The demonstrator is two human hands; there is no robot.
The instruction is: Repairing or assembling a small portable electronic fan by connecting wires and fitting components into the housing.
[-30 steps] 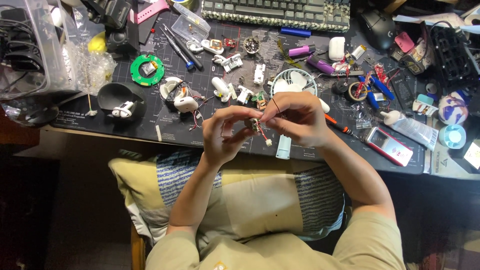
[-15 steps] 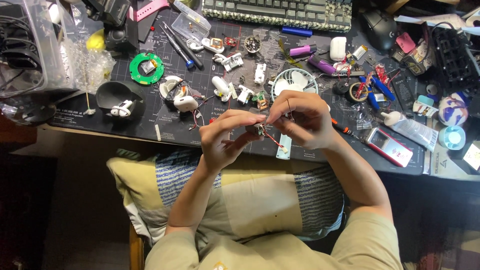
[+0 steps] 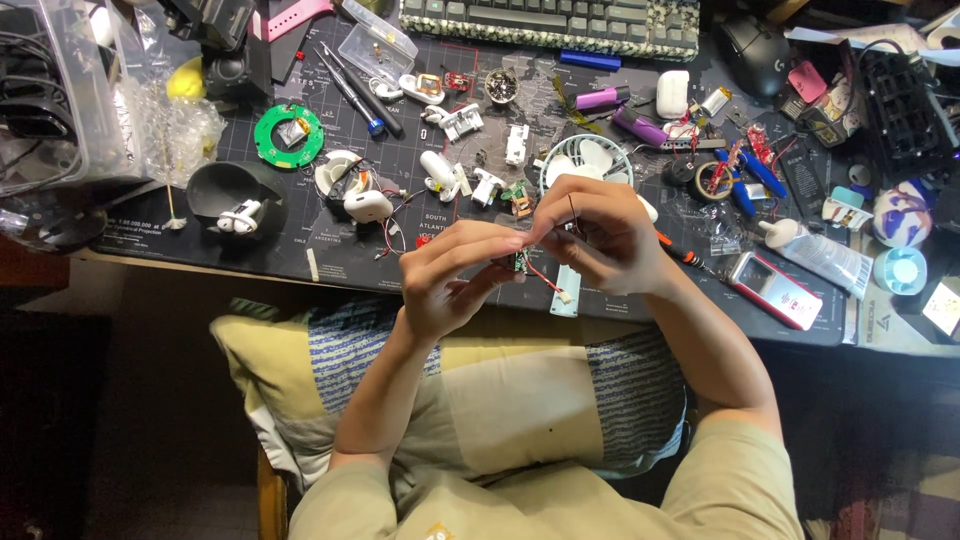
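Here, above the near edge of a cluttered dark desk mat (image 3: 250, 240), left hand (image 3: 450, 275) and right hand (image 3: 605, 235) drawn close together, fingertips nearly meeting. Between them, a tiny green circuit board (image 3: 521, 262), pinched by the left thumb and forefinger, with a thin red wire (image 3: 545, 280) trailing down to a small white plug just below the right hand. Right fingers curled and clenched around the board's other side and a fine dark wire rising from it; exact grip partly hidden behind the knuckles. Just behind the hands, touching the mat, a round white fan housing (image 3: 590, 160) with visible blades. Off to the left, a green ring-shaped board (image 3: 287, 135), a dark rounded shell (image 3: 225, 190) with a white earbud part resting against it, and more white plastic earbud pieces (image 3: 365, 200) with red leads scattered near the middle. Farther back, a keyboard (image 3: 550, 15) along the top edge, a purple cylinder (image 3: 600, 98) and a white charging case (image 3: 673, 93) beside it. To the right, a red-framed slim device (image 3: 775, 290) lying flat, a small white bottle (image 3: 820, 255) near it. Below the desk edge, a yellow cushion with blue stripes (image 3: 480, 400) across the lap, forearms above it.
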